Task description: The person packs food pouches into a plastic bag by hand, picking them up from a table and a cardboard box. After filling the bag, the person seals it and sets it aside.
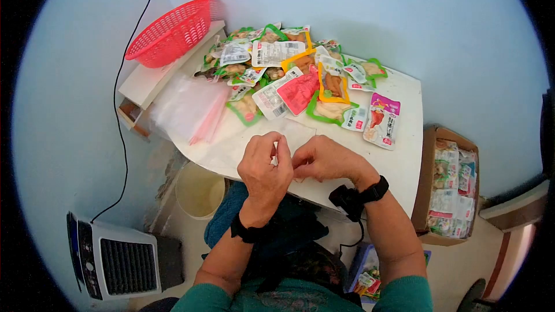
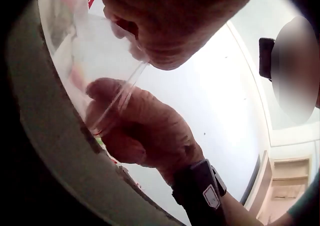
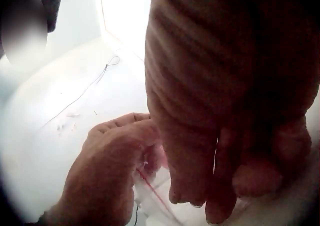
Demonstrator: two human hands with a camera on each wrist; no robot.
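A clear plastic bag [image 2: 102,48] is stretched between both hands at the table's front edge. My left hand [image 1: 265,164] pinches one side of its mouth with curled fingers; in the left wrist view this hand [image 2: 175,21] is at the top. My right hand [image 1: 329,160] pinches the other side, thumb against fingers, seen in the left wrist view [image 2: 145,123]. A reddish line [image 3: 155,190] runs along the bag's edge in the right wrist view. Beyond the hands lies a pile of sealed food packets [image 1: 277,54], with a purple packet [image 1: 382,120] to its right.
Flat clear bags [image 1: 188,107] lie at the table's left, near a red basket [image 1: 173,32] on a white shelf [image 1: 147,84]. A carton [image 1: 425,196] of packets stands right of the table. Below are a bucket [image 1: 199,190], an air cooler [image 1: 124,260] and a blue crate [image 1: 355,266].
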